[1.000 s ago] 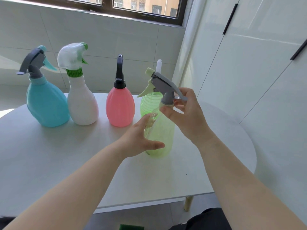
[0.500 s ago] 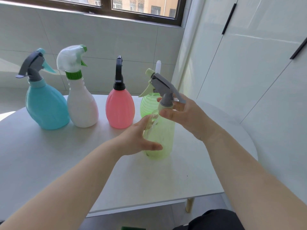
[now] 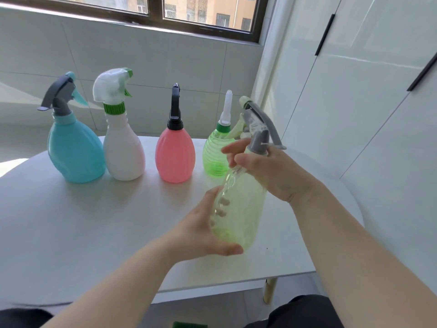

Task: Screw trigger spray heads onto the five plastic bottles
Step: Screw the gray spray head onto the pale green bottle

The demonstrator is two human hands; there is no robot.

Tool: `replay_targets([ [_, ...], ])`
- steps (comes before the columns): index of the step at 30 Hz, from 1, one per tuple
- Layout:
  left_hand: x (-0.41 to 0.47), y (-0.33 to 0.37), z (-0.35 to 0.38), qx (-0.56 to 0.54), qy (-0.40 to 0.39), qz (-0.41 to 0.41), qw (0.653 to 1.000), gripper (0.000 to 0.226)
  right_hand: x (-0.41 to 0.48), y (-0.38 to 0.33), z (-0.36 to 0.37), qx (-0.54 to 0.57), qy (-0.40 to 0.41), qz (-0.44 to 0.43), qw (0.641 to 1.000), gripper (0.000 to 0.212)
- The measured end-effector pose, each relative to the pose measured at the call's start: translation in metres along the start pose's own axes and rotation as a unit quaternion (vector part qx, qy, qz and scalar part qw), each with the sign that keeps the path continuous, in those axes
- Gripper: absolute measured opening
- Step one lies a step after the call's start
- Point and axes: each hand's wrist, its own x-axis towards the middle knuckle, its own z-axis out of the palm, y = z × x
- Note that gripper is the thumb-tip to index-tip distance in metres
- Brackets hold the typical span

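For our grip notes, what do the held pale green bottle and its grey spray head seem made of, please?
Pale green bottle: translucent glossy plastic; fingers of the left hand show through it. Grey spray head: opaque plastic, seemingly matte, without highlights.

The fingers of your left hand (image 3: 198, 229) curl behind the pale green translucent plastic bottle (image 3: 246, 204), showing only as blurred smudges through it. Your right hand (image 3: 269, 176) covers its neck, and beyond those fingertips the ribbed green round plastic bottle (image 3: 214, 157) is partly hidden.
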Motion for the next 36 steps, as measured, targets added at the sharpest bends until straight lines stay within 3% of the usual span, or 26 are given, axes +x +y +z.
replay_targets([
  [3, -0.004, 0.006, -0.004, -0.012, 0.028, 0.008, 1.000, 0.081, -0.001, -0.006, 0.001, 0.027, 0.072, -0.016, 0.997, 0.017],
  [7, -0.007, 0.008, -0.004, 0.010, 0.095, 0.008, 0.995, 0.083, -0.006, -0.007, 0.021, 0.015, 0.149, -0.065, 0.987, 0.014],
  [10, -0.011, 0.006, 0.001, 0.029, 0.133, 0.014, 0.991, 0.086, -0.009, -0.006, 0.030, 0.001, 0.192, -0.080, 0.978, 0.036],
  [15, -0.012, 0.005, 0.012, 0.045, 0.188, 0.013, 0.981, 0.089, -0.011, -0.006, 0.038, 0.022, 0.255, -0.061, 0.965, 0.013],
  [17, -0.013, 0.003, 0.016, 0.056, 0.202, 0.005, 0.978, 0.096, -0.011, -0.005, 0.040, 0.028, 0.277, -0.052, 0.959, 0.015],
  [20, -0.015, 0.001, 0.015, 0.066, 0.194, 0.001, 0.979, 0.102, -0.013, -0.008, 0.035, 0.026, 0.250, -0.034, 0.967, 0.018],
  [23, -0.015, 0.003, 0.005, 0.058, 0.182, 0.005, 0.982, 0.104, -0.019, -0.014, 0.027, 0.031, 0.170, -0.030, 0.985, 0.022],
  [26, -0.012, 0.005, 0.003, 0.086, 0.192, 0.011, 0.977, 0.103, -0.021, -0.013, 0.026, 0.022, 0.193, -0.084, 0.977, 0.040],
  [29, -0.011, 0.000, 0.010, 0.069, 0.211, 0.010, 0.975, 0.101, -0.017, -0.007, 0.035, 0.012, 0.223, -0.086, 0.971, 0.020],
  [32, -0.011, -0.010, 0.013, 0.042, 0.184, 0.006, 0.982, 0.099, -0.011, 0.004, 0.036, -0.003, 0.209, -0.054, 0.976, 0.039],
  [34, -0.009, -0.015, 0.011, 0.022, 0.173, 0.013, 0.985, 0.096, -0.015, 0.012, 0.036, -0.022, 0.161, -0.019, 0.987, 0.017],
  [36, -0.003, -0.018, 0.008, 0.004, 0.175, 0.020, 0.984, 0.094, -0.021, 0.023, 0.035, -0.056, 0.126, 0.012, 0.990, 0.042],
])
